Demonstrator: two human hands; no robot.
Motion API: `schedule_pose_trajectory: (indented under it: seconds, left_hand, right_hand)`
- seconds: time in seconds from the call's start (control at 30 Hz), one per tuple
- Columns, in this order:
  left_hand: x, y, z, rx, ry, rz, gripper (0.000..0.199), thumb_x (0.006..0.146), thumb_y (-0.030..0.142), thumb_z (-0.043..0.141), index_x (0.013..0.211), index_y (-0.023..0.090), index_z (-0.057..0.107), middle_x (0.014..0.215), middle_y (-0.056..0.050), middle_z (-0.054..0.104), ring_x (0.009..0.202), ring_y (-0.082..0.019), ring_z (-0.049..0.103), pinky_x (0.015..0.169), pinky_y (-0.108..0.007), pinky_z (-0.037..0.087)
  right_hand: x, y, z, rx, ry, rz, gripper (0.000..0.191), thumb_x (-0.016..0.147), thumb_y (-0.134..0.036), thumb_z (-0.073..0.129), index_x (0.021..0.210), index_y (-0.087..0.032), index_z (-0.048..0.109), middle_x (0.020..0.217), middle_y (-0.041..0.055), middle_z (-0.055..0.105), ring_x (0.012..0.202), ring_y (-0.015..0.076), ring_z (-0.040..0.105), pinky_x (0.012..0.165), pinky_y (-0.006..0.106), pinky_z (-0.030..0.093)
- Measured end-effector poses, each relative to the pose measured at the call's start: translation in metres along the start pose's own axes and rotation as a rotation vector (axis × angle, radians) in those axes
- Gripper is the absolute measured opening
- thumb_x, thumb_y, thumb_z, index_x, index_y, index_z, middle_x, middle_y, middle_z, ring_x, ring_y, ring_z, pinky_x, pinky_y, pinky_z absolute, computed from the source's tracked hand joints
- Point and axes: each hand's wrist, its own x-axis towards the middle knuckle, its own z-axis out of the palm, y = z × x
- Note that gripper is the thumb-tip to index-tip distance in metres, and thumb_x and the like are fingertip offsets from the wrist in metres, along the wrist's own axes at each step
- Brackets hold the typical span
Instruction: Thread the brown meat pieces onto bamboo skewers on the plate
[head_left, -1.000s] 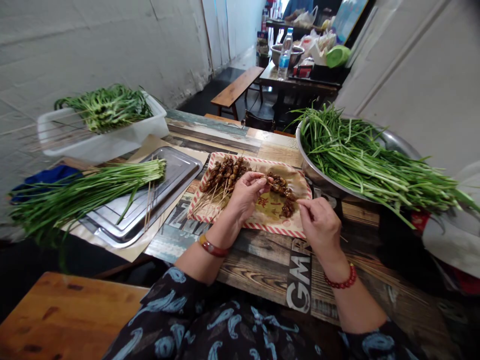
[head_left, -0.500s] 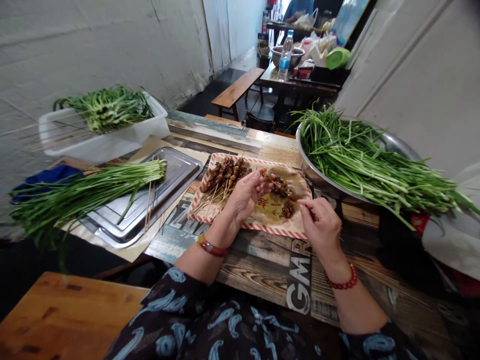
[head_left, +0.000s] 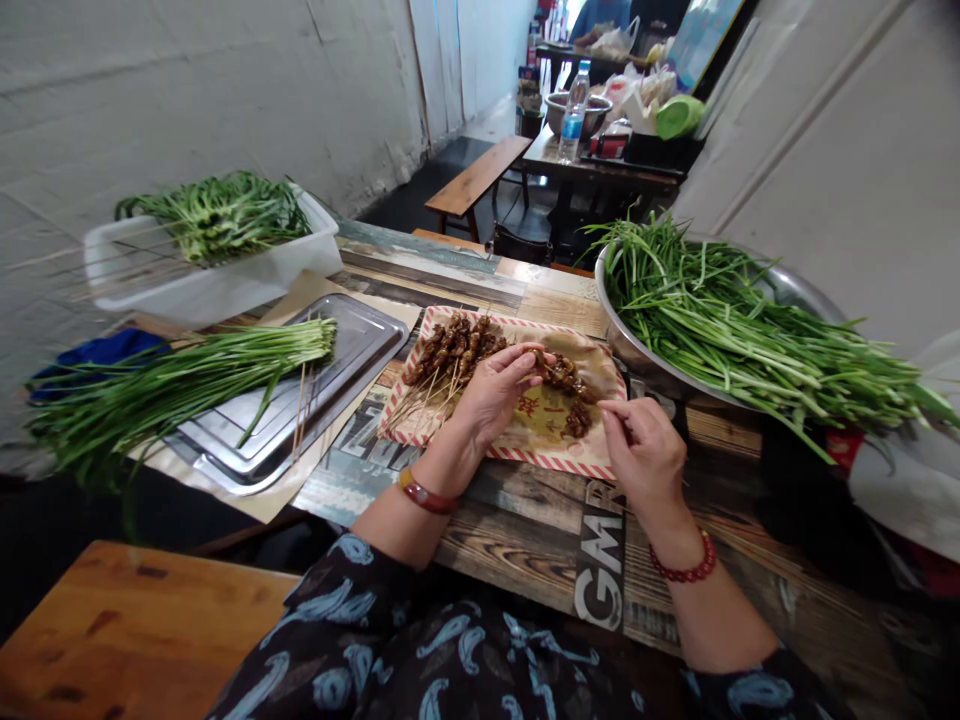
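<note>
Over the right half of a paper-lined tray [head_left: 553, 460] with a red-and-white striped rim, I hold a meat skewer [head_left: 564, 378] strung with dark, glossy pieces. The thumb and fingers of my left hand [head_left: 491, 395] are pinched on the meat at its far left end. My right hand [head_left: 643, 445] is closed, its fingertips pinched at the skewer's right end; the stick itself is mostly hidden there. Several finished-looking meat skewers [head_left: 454, 350] lie in the tray's left half, beside my left hand, their bare sticks towards me.
Left of the tray, a bundle of green chives [head_left: 202, 385] and thin sticks lie on a metal tray lid [head_left: 360, 340]. A white plastic tub [head_left: 247, 278] of greens stands behind. At right is a steel bowl [head_left: 645, 360] heaped with long greens. A person [head_left: 600, 18] is far back.
My left fingers have closed in on the meat end of the skewer, having been more spread before. My right hand has hardly moved. The whole view has shifted very slightly.
</note>
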Motion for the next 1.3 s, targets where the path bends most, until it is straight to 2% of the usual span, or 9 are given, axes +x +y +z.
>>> schedule_pose_trajectory:
  seconds: [0.57,1.3]
  left_hand:
    - [0.001,-0.008,0.003,-0.002,0.038,0.04,0.03,0.067,0.032,0.082,0.091,0.016,0.074,0.09,-0.007,0.074,0.095,-0.018,0.065,0.088,-0.03,0.042]
    - [-0.002,-0.012,0.009,0.027,0.04,0.077,0.029,0.067,0.033,0.082,0.089,0.015,0.076,0.089,-0.007,0.074,0.091,-0.016,0.064,0.087,-0.026,0.042]
  right_hand:
    - [-0.002,-0.004,0.003,0.002,0.0,-0.013,0.014,0.093,-0.018,0.053,0.091,-0.02,0.066,0.077,0.0031,0.062,0.074,0.0167,0.059,0.065,0.03,0.048]
    - [-0.003,-0.005,0.005,-0.007,-0.006,-0.008,0.015,0.094,-0.016,0.051,0.09,-0.02,0.065,0.077,0.0036,0.061,0.075,0.0175,0.058,0.069,0.03,0.049]
